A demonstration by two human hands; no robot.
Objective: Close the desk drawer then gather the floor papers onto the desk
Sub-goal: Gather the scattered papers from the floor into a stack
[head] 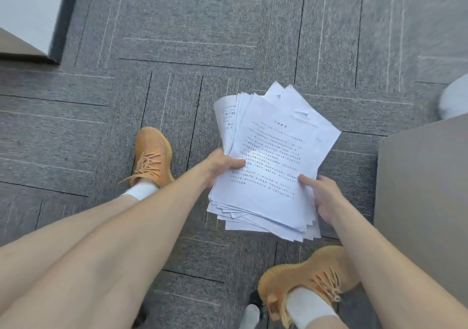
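A thick, uneven stack of white printed papers [273, 156] hangs above the grey carpet, sheets fanned out at the top and bottom edges. My left hand [220, 164] grips the stack's left edge, thumb on the top sheet. My right hand [321, 197] holds the stack's lower right corner, thumb on top and fingers underneath. A grey-brown desk surface [425, 202] lies just right of the papers. No drawer is in view.
My feet in orange sneakers stand on the carpet, one [152, 156] left of the papers, one [309, 285] below them. Another desk corner [22, 50] shows at the upper left. A white object [453, 98] sits at the right edge.
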